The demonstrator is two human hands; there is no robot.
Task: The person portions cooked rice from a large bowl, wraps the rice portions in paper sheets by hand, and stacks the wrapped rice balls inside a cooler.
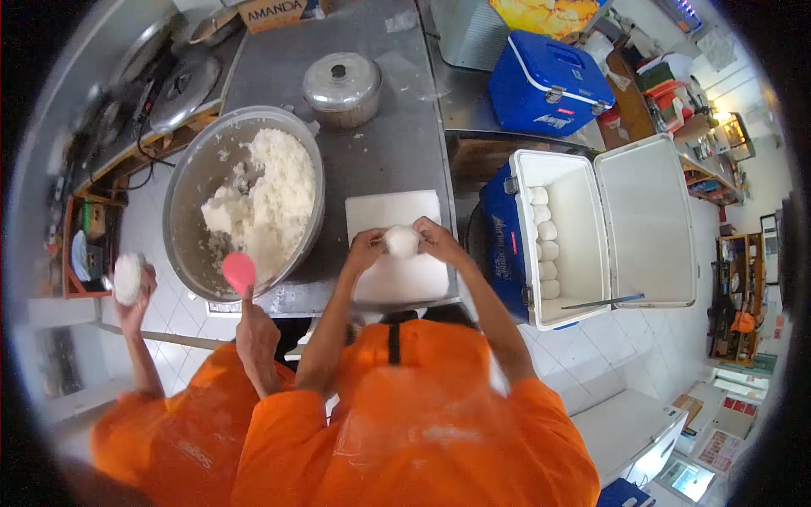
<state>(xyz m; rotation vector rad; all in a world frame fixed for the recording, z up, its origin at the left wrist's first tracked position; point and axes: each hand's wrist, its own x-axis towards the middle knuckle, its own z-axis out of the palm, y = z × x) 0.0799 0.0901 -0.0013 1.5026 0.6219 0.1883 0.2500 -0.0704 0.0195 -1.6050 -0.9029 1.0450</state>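
Observation:
A round white bundle [402, 242], like rice wrapped in paper, sits over a stack of white paper sheets [393, 207] at the table's front edge. My left hand [367, 250] pinches its left side, and my right hand [438, 242] grips the right side, fingers closed on both. Just left of my hands stands a large metal pot [175, 198], part filled with cooked white rice [283, 182]. To my right, an open blue and white cooler [507, 245] holds several similar white bundles [547, 241] in a row along its left wall.
At my left, a co-worker in orange holds a pink rice paddle [239, 272] over the pot and a white rounded lump [128, 279] in the other hand. A lidded metal pot [342, 89] stands farther back on the table. A closed blue cooler [553, 84] is at the back right.

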